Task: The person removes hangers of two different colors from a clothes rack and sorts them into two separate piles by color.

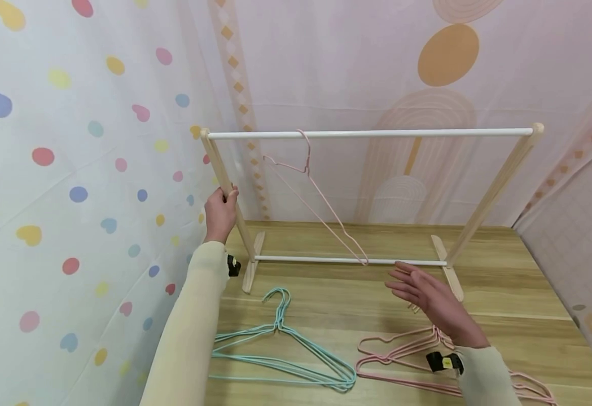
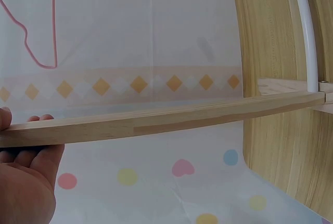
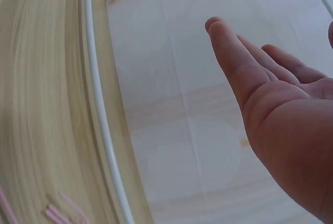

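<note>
A small clothes rack with wooden posts and a white top bar stands on the wooden surface. My left hand grips its left post, fingers and thumb wrapped around the wood. One pink hanger hangs from the top bar, left of the middle, turned at an angle. My right hand is held in the air in front of the rack's lower right, fingers straight and nothing in it. In the right wrist view, that hand is apart from the lower white bar.
Several turquoise hangers lie stacked on the wooden surface in front of the rack. Several pink hangers lie to their right, partly hidden under my right arm. Patterned cloth encloses the left, back and right.
</note>
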The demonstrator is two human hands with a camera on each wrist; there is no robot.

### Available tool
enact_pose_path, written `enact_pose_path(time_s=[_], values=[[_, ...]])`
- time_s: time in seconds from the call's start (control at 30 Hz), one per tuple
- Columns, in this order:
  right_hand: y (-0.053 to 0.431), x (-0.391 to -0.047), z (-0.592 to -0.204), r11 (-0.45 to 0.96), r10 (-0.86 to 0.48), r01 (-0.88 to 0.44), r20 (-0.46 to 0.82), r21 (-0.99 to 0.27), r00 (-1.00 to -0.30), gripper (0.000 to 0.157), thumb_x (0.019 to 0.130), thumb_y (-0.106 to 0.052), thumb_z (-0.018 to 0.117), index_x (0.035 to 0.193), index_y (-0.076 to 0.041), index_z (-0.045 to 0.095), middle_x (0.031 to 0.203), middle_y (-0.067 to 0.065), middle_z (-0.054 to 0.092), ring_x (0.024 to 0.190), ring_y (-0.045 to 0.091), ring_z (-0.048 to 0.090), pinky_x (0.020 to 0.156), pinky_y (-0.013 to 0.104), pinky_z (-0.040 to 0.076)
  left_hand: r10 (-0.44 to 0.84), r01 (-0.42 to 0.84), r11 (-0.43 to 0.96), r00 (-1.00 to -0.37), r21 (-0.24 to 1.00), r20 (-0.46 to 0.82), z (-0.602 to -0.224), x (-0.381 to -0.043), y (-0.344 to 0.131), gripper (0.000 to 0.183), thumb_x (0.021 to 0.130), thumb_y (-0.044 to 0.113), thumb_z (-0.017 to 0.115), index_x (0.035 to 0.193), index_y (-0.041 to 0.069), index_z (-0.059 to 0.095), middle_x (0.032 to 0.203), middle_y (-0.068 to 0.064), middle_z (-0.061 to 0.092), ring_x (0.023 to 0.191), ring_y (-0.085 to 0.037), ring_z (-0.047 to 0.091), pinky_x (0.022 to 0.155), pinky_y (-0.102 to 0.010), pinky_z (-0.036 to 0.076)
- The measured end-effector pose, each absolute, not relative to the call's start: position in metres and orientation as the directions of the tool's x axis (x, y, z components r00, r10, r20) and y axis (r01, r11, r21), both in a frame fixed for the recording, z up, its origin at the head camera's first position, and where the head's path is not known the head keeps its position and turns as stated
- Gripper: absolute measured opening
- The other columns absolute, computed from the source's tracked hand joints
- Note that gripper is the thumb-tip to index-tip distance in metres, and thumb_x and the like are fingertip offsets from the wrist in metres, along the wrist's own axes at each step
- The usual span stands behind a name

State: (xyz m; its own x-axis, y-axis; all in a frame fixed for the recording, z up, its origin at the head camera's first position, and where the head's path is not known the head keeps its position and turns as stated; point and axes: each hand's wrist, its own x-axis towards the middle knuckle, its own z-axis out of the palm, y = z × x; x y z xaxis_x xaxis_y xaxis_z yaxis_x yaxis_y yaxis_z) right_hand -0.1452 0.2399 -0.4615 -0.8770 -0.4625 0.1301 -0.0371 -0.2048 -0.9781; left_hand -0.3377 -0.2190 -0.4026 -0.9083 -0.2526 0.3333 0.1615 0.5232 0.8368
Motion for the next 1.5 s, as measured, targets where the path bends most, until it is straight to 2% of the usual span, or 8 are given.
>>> enact_pose_path(time_s=[0.13,0.3,0.5,0.77,1.03,1.23,1.3,1.5], values=[[0.228,-0.157,-0.458,-0.258,-0.475,-0.022,0.146,-0.966,-0.868,0.052,0.110,-0.022,0.023,0.152,0.007,0.014,0.151,0.032,0.022,0.131,0.043,0.037,0.102,0.042,0.037,-0.257,0.157,0.524,-0.908,0.837,0.331,-0.401,-0.337,-0.220,0.034,0.102,0.032,0.054,0.116,0.004,0.066,0.104,-0.018,0.066,0.081,-0.026,0.055,0.069,-0.038,0.045],[0.211,-0.169,-0.455,-0.295,-0.473,0.005,0.142,-0.956,-0.869,0.051,0.110,-0.025,0.024,0.153,0.003,0.019,0.151,0.028,0.028,0.131,0.046,0.035,0.103,0.042,0.037,-0.257,0.157,0.531,-0.907,0.833,0.334,-0.401,-0.336,-0.221,0.032,0.101,0.031,0.054,0.115,0.005,0.066,0.100,-0.016,0.065,0.077,-0.026,0.053,0.067,-0.037,0.044],[0.193,-0.180,-0.447,-0.323,-0.457,0.027,0.131,-0.946,-0.880,0.057,0.109,-0.030,0.028,0.153,0.003,0.015,0.152,0.032,0.019,0.130,0.037,0.043,0.103,0.042,0.037,-0.253,0.156,0.525,-0.910,0.837,0.329,-0.403,-0.337,-0.222,0.034,0.102,0.032,0.053,0.117,0.005,0.066,0.106,-0.016,0.066,0.081,-0.025,0.055,0.070,-0.037,0.045],[0.174,-0.192,-0.439,-0.376,-0.408,0.069,0.098,-0.924,-0.908,0.063,0.108,-0.034,0.033,0.154,0.002,0.010,0.154,0.028,0.017,0.130,0.043,0.038,0.102,0.041,0.039,-0.248,0.169,0.526,-0.907,0.833,0.341,-0.405,-0.338,-0.221,0.034,0.101,0.034,0.053,0.116,0.006,0.066,0.102,-0.016,0.066,0.078,-0.025,0.053,0.067,-0.037,0.044],[0.158,-0.203,-0.431,-0.383,-0.365,0.089,0.062,-0.920,-0.929,0.056,0.108,-0.028,0.037,0.153,-0.001,0.019,0.153,0.026,0.025,0.127,0.045,0.042,0.097,0.040,0.043,-0.244,0.180,0.523,-0.905,0.833,0.349,-0.404,-0.338,-0.219,0.034,0.101,0.032,0.054,0.115,0.004,0.066,0.103,-0.018,0.066,0.079,-0.026,0.054,0.069,-0.038,0.045],[0.141,-0.209,-0.431,-0.335,-0.336,0.055,0.065,-0.941,-0.940,0.062,0.105,-0.027,0.047,0.152,0.002,0.021,0.151,0.025,0.027,0.122,0.039,0.050,0.095,0.036,0.046,-0.251,0.167,0.531,-0.905,0.831,0.342,-0.404,-0.339,-0.219,0.035,0.101,0.033,0.053,0.117,0.005,0.066,0.103,-0.018,0.066,0.079,-0.026,0.054,0.068,-0.038,0.045],[0.136,-0.210,-0.432,-0.324,-0.316,0.031,0.078,-0.945,-0.945,0.063,0.103,-0.027,0.051,0.151,0.003,0.024,0.150,0.025,0.030,0.122,0.042,0.049,0.093,0.036,0.046,-0.251,0.163,0.533,-0.907,0.831,0.339,-0.405,-0.339,-0.218,0.035,0.102,0.034,0.053,0.118,0.005,0.066,0.103,-0.016,0.066,0.079,-0.026,0.054,0.069,-0.038,0.045],[0.128,-0.206,-0.434,-0.313,-0.230,-0.012,0.088,-0.950,-0.969,0.049,0.103,-0.017,0.050,0.146,0.002,0.037,0.142,0.024,0.043,0.120,0.048,0.047,0.091,0.036,0.048,-0.238,0.181,0.517,-0.908,0.837,0.344,-0.405,-0.339,-0.217,0.034,0.101,0.030,0.055,0.118,0.003,0.066,0.111,-0.015,0.067,0.089,-0.027,0.059,0.075,-0.042,0.048]])
